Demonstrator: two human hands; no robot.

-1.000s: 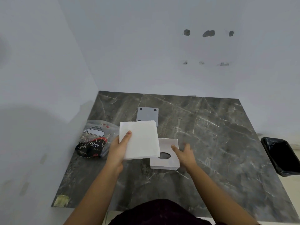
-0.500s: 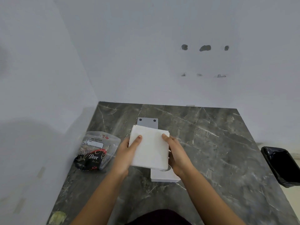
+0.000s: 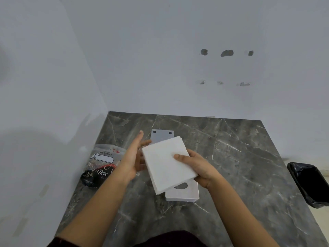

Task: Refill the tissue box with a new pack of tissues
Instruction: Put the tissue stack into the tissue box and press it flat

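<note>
A white stack of tissues (image 3: 165, 164) is held tilted above the table, with my right hand (image 3: 197, 166) gripping its right edge, thumb on top. My left hand (image 3: 132, 157) is flat and open against the stack's left edge, fingers stretched forward. Under the stack, the white tissue box shell (image 3: 185, 193) lies on the table with its round opening facing up, partly hidden by the tissues. The grey flat box base (image 3: 161, 136) with dark corner dots lies farther back, partly covered by the stack.
An opened plastic tissue wrapper (image 3: 101, 164) with dark print lies at the left of the dark marble table (image 3: 240, 166). Walls close the left and back sides. A black-lined bin (image 3: 309, 182) stands off the table's right edge.
The stack passed from my left hand to my right hand. My left hand let go and opened flat beside it. The stack rotated and shifted right over the box shell.
</note>
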